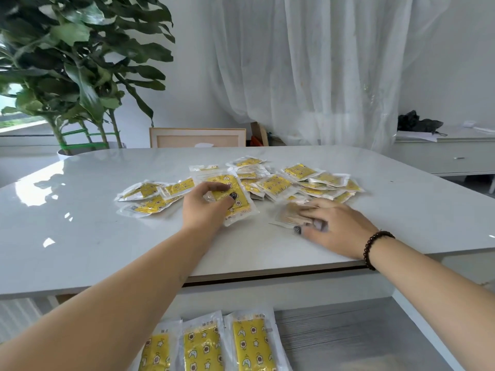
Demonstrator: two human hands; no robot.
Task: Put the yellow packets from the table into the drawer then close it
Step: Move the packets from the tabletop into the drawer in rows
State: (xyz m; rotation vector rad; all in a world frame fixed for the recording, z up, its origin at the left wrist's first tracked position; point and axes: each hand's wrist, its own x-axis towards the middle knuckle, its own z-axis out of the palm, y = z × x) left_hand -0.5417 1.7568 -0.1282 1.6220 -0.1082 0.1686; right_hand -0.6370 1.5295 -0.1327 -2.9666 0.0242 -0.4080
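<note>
The left hand (207, 203) pinches a yellow packet (227, 194) on the surface (80, 223); the right hand (334, 226) lies with fingers (308, 210) flat on a blurred packet (290, 214); three packets (203, 344) lie in the open drawer (334, 333)

Bright daylight is pouring in from ten o'clock, past the plant (80, 70), and glaring in white patches off the glossy surface (88, 218). Leaf shadows are falling softly there. The curtain (308, 70) is glowing. The right hand (337, 227) is smearing with blur, and edges are bowing at the corners.
</note>
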